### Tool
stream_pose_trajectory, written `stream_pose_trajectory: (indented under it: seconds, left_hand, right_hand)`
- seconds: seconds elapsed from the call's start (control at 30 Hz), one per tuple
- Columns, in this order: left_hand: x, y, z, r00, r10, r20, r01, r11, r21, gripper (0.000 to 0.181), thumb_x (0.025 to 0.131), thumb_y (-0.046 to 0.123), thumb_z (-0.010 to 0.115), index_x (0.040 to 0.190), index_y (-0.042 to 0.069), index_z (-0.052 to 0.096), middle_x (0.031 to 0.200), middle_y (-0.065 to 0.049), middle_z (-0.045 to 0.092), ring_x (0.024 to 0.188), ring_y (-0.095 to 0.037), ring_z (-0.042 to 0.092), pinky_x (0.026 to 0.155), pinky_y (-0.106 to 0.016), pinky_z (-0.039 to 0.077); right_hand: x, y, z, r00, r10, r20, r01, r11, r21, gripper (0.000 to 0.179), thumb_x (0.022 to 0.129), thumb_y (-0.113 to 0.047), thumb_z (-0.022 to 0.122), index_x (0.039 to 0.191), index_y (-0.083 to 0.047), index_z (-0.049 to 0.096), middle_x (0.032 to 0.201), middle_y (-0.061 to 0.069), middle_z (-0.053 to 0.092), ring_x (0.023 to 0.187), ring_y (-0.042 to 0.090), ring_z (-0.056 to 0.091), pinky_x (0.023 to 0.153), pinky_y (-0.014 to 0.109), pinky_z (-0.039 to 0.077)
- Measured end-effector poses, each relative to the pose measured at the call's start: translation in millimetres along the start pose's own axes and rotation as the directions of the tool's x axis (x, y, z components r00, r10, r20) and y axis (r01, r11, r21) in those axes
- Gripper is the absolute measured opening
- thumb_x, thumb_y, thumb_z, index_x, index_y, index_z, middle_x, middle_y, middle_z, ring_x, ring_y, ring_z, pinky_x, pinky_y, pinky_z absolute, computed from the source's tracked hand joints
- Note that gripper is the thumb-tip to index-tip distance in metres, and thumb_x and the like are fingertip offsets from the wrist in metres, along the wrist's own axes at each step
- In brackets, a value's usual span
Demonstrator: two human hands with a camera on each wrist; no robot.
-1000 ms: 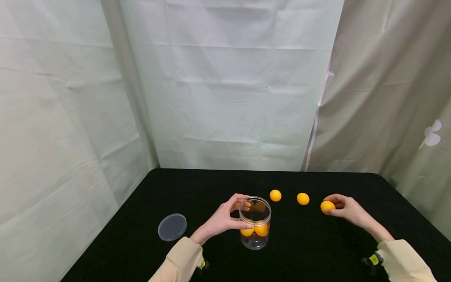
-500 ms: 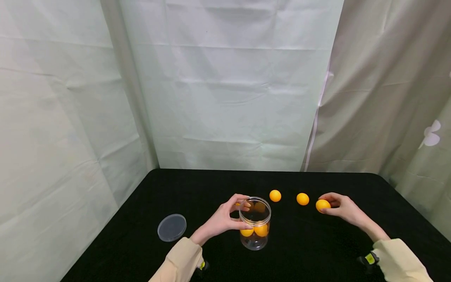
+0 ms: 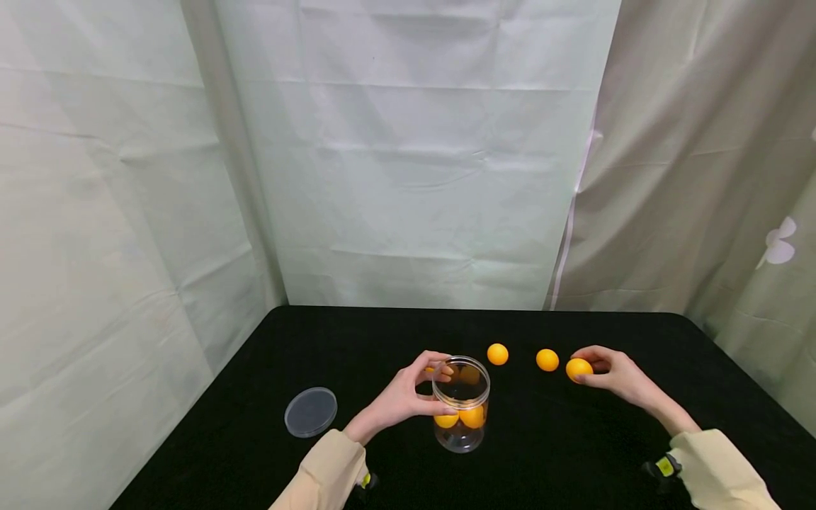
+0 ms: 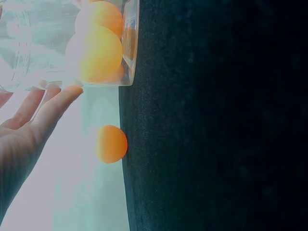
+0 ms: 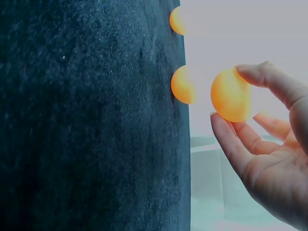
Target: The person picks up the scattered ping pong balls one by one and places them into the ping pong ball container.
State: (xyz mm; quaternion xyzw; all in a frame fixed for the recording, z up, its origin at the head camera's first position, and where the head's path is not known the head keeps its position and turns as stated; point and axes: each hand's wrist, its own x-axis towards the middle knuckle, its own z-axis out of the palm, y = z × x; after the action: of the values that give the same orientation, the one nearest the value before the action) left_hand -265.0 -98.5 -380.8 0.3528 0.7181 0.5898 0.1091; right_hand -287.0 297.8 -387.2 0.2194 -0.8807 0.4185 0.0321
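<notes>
My left hand (image 3: 411, 395) grips a clear plastic jar (image 3: 462, 445) from its left side, fingers behind and thumb in front near the rim. The jar stands upright and lidless on the black table, with several orange balls (image 4: 98, 55) inside. My right hand (image 3: 621, 379) pinches an orange table-tennis ball (image 5: 231, 95) between thumb and fingertips; in the right wrist view it is raised off the table. Just left of it on the table lies a second ball (image 3: 547, 360), and farther left a third ball (image 3: 498, 354).
A round translucent lid (image 3: 311, 411) lies flat on the table at the left. One more orange ball (image 4: 111, 144) rests behind my left hand, mostly hidden in the head view. The black table (image 3: 382, 482) ends at pale hanging curtains (image 3: 414, 177).
My right hand has moved a little left with the pinched ball, closer to the ball on the table beside it. The left hand and jar have stayed in place.
</notes>
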Motion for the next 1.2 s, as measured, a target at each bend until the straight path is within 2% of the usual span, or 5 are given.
stream_pose_trajectory:
  seconds: [0.1, 0.2, 0.27, 0.5, 1.2]
  left_hand:
    - [-1.8, 10.9, 1.4, 1.0, -0.001, 0.004, 0.001, 1.0, 0.002, 0.062, 0.076, 0.009, 0.068, 0.129, 0.005, 0.036, 0.121, -0.023, 0.04, 0.11, -0.036, 0.043, 0.075, -0.034, 0.051]
    - [-2.4, 13.5, 2.0, 1.0, -0.001, 0.003, 0.001, 1.0, 0.002, 0.062, 0.077, 0.009, 0.068, 0.129, 0.004, 0.036, 0.121, -0.023, 0.04, 0.11, -0.038, 0.043, 0.075, -0.034, 0.051]
    - [-2.1, 11.5, 1.9, 1.0, 0.0, 0.002, 0.0, 1.0, -0.004, 0.062, 0.077, 0.009, 0.068, 0.129, 0.004, 0.036, 0.121, -0.023, 0.04, 0.111, -0.039, 0.042, 0.076, -0.035, 0.051]
    - [2.7, -18.8, -1.8, 1.0, 0.018, -0.017, -0.017, 1.0, 0.021, 0.062, 0.075, 0.018, 0.071, 0.128, 0.02, 0.039, 0.12, -0.012, 0.043, 0.109, -0.025, 0.047, 0.074, -0.034, 0.051]
    - [3.5, -18.9, -1.6, 0.999, 0.031, -0.014, -0.031, 0.999, 0.019, 0.063, 0.076, 0.017, 0.071, 0.129, 0.016, 0.038, 0.12, -0.014, 0.043, 0.108, -0.024, 0.048, 0.074, -0.035, 0.051]
  right_hand:
    - [1.2, -2, 2, 1.0, -0.005, 0.001, 0.005, 1.0, 0.005, 0.039, 0.08, -0.011, 0.066, 0.112, 0.006, 0.052, 0.101, 0.016, 0.054, 0.087, 0.028, 0.056, 0.069, 0.032, 0.049]
    - [2.4, -4, 3, 1.0, -0.002, 0.001, 0.002, 1.0, 0.009, 0.039, 0.08, -0.012, 0.066, 0.112, 0.006, 0.052, 0.102, 0.016, 0.054, 0.087, 0.029, 0.056, 0.069, 0.032, 0.049]
    - [3.0, -5, 4, 1.0, 0.001, 0.001, -0.001, 1.0, 0.011, 0.039, 0.08, -0.012, 0.067, 0.112, 0.006, 0.052, 0.102, 0.016, 0.054, 0.087, 0.029, 0.056, 0.07, 0.033, 0.049]
    - [4.5, -9, 3, 1.0, -0.001, -0.001, 0.001, 1.0, 0.023, 0.04, 0.08, -0.012, 0.068, 0.112, 0.005, 0.052, 0.101, 0.014, 0.054, 0.086, 0.026, 0.055, 0.069, 0.033, 0.049]
    - [13.7, -23, 14, 0.998, -0.068, -0.003, 0.068, 0.997, 0.04, 0.038, 0.079, -0.012, 0.069, 0.11, 0.004, 0.054, 0.101, 0.013, 0.055, 0.086, 0.023, 0.057, 0.072, 0.03, 0.049]
